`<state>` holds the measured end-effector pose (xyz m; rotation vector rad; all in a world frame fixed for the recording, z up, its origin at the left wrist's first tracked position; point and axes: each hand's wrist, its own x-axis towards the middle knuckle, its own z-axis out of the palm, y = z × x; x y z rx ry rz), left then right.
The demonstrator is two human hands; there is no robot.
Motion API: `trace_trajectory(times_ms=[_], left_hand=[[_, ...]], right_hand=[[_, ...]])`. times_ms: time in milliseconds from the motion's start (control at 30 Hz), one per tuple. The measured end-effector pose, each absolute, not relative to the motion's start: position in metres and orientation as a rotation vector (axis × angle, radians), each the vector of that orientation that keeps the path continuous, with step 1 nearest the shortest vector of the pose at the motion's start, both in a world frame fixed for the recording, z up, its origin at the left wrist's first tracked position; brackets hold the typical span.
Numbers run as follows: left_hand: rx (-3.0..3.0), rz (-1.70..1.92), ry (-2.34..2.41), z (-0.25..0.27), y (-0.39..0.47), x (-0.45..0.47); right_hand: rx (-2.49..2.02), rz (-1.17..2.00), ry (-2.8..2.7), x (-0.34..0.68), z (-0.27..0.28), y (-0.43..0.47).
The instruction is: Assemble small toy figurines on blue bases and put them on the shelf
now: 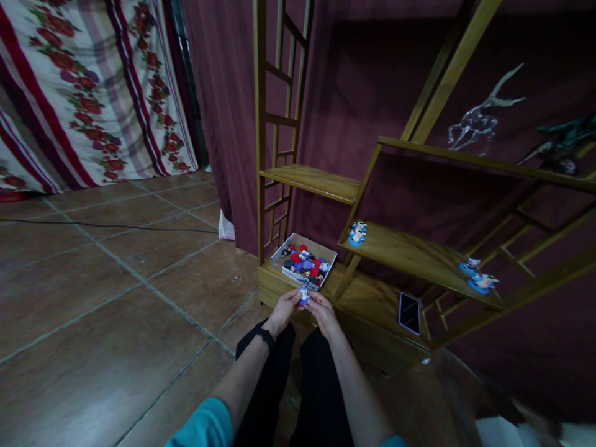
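- The work looks partly done: some small figures stand on a shelf, many lie in a box, and one is between the person's hands.
- In hand: a small purple-and-white figure [304,295], upright, just in front of the near side of the box. The left hand [282,310] pinches it from one side and the right hand [325,312] from the other, fingers drawn in close around it; the exact fingertip contact is too small to make out.
- Out of the box: a cluster of figures on blue bases [357,233] stands at the left end of the middle shelf [410,256], and two more blue-based groups [482,283] stand near its right end, well apart from the first. Their exact number cannot be told.
- In the box: a jumbled heap of red, purple, black and white pieces [306,264] covers most of the bottom of the open box [321,249], which sits on the low board [372,298] of the stand. By my judgement, more pieces lie here than stand on the shelf.
- Also on the low board: a phone [410,313], lying flat, touched by neither hand.
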<state>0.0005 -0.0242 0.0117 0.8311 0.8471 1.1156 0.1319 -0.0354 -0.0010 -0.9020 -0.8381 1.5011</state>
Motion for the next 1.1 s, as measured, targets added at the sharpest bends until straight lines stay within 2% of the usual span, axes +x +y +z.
trace_trajectory(times_ms=[1100], left_hand=[[0.968,1.050,0.872,0.003,-0.019,0.005]], right_hand=[[-1.051,1.403,-0.883,0.131,-0.006,-0.030]])
